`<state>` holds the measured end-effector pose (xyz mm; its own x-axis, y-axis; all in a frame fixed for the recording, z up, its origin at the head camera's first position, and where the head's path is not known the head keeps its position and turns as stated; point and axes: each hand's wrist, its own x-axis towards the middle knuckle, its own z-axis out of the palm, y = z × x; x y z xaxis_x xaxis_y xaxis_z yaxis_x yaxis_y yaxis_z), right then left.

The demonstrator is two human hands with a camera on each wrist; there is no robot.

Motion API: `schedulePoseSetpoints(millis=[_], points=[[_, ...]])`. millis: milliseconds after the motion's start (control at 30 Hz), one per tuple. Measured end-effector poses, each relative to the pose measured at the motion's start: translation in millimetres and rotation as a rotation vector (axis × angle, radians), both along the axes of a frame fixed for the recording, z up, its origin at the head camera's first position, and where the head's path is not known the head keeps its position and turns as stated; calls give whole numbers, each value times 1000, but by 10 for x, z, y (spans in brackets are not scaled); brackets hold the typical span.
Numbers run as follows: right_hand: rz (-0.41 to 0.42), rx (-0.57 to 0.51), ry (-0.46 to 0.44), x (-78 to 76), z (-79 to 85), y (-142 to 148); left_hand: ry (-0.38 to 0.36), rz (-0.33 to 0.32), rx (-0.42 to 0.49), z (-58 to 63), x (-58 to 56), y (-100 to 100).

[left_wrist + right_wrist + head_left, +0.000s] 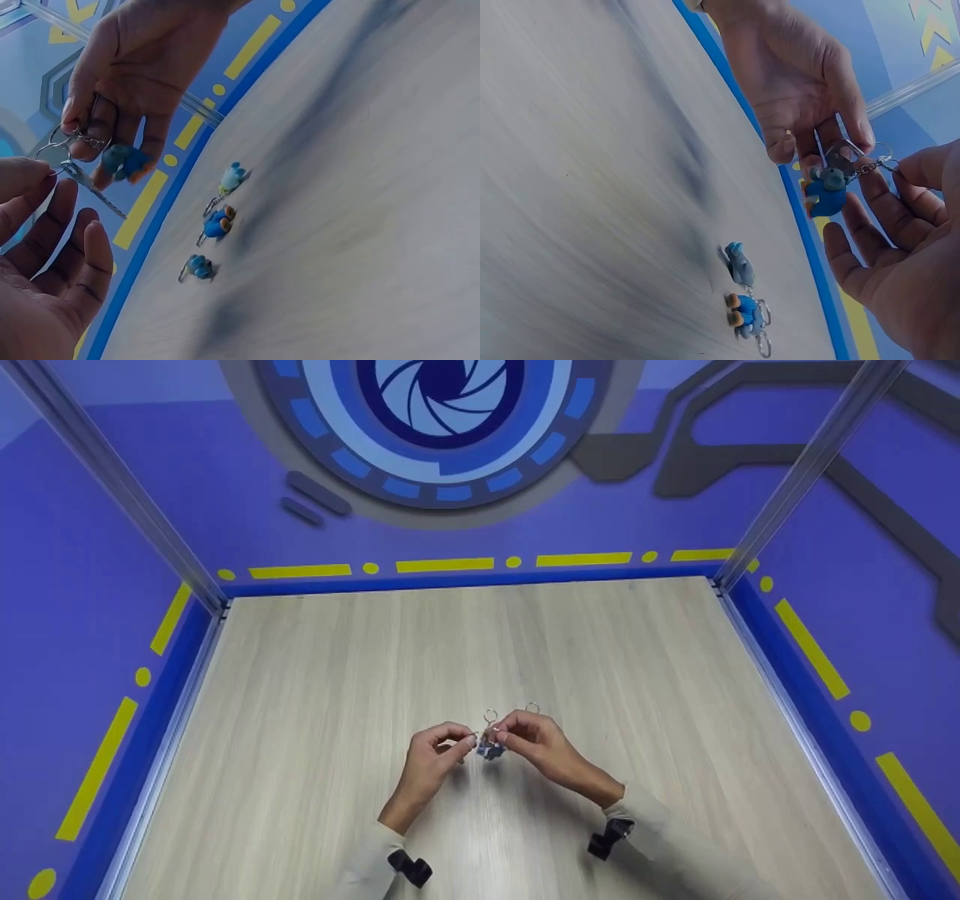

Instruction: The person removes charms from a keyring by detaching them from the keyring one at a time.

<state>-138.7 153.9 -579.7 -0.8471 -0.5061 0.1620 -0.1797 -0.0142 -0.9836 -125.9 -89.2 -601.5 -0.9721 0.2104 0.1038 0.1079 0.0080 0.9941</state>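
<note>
My left hand (pixel 431 765) pinches a split ring with a silver key (pixel 94 189) hanging from it, as the left wrist view shows. Opposite it, my right hand (pixel 544 746) pinches the ring of a keychain; a small blue figure (pixel 827 193) dangles from its chain (pixel 864 169). Both rings meet between the fingertips, and whether they are linked cannot be made out. In the left wrist view, several fingers of the left hand (pixel 56 277) spread away from the pinch. The key lies partly behind the figure in the right wrist view.
On the wooden table (pixel 337 675) lie more keychains: a pale blue figure (pixel 232 177), a blue one with orange-brown feet (pixel 217 223) and a teal one (pixel 199 266). Blue walls (pixel 480 544) with yellow marks border the table. Black wrist cameras (pixel 410 868) sit on both sleeves.
</note>
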Motion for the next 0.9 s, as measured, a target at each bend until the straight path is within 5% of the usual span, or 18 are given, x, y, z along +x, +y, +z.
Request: schedulePoseSetpoints(millis=[567, 900], points=[[17, 179, 121, 16, 143, 10, 204, -75, -249, 232, -49, -97], [7, 235, 122, 34, 192, 14, 222, -132, -318, 401, -77, -75]])
